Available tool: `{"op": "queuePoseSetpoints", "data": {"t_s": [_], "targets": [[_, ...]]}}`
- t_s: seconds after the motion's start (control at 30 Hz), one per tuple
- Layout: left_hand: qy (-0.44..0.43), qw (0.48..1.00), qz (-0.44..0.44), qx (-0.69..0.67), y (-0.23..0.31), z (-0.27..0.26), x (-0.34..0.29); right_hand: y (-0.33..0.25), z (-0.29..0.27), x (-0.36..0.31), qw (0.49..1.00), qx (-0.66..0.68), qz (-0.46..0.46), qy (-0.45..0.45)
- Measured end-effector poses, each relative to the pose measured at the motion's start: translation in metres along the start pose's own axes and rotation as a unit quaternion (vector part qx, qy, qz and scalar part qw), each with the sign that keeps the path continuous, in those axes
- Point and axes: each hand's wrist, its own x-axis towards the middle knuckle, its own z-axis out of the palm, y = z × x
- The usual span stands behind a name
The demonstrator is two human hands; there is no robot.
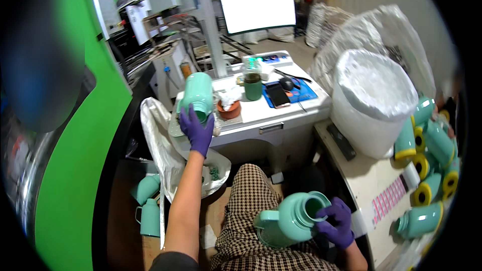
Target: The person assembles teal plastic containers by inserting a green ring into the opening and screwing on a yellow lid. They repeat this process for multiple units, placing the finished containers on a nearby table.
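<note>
A purple glove covers my left hand, which reaches forward to the left end of the white desk. Its fingers are round the neck of a mint-green vacuum jug body, whose mouth tilts toward me. Low over my lap, my right hand, gloved alike, grips the rim of a mint-green jug with a handle. That jug is tilted, with its open mouth to the right. Part of the right thumb and fingers lies at the mouth's edge.
On the white desk are a brown pot, a glass jar, a phone and a mouse. A white sack hangs left. A lined white bin stands right, near several green jugs. A monitor stands behind.
</note>
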Motion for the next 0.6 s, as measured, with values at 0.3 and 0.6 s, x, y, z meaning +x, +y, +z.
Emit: {"op": "queuePoseSetpoints", "data": {"t_s": [0.3, 0.6], "targets": [[-0.441, 0.769, 0.244, -0.394, 0.211, -0.219, -0.067, -0.030, 0.032, 0.023, 0.996, -0.029, -0.083, -0.020], [-0.535, 0.768, 0.221, -0.274, 0.194, -0.212, -0.058, -0.007, 0.028, 0.002, 0.990, 0.119, -0.051, -0.053]]}}
